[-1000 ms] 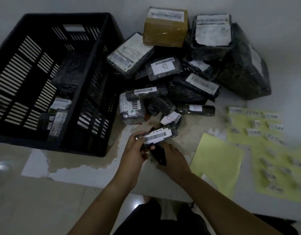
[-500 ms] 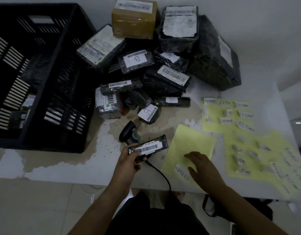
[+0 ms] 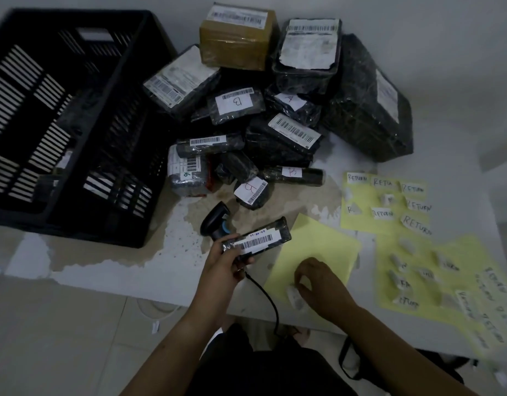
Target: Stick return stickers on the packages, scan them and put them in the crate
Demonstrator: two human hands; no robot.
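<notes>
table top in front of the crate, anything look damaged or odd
Yes. On the table top the white coating has peeled off in a ragged patch, baring brown board from the crate front past the scanner.

A peeling table (image 3: 103, 254) stands on pale tiles (image 3: 61, 338).

Slim package (image 3: 256, 241): black wrap, barcode label up, gripped by the left hand (image 3: 223, 267).
Packages (image 3: 275, 132): heaped beside the black slatted crate (image 3: 149, 110).
Scanner (image 3: 215, 221): lying on the table.
RETURN stickers (image 3: 383, 182): on yellow sheets (image 3: 318, 247); nearest sticker (image 3: 295, 298) pinched by the right hand (image 3: 318, 278).
</notes>
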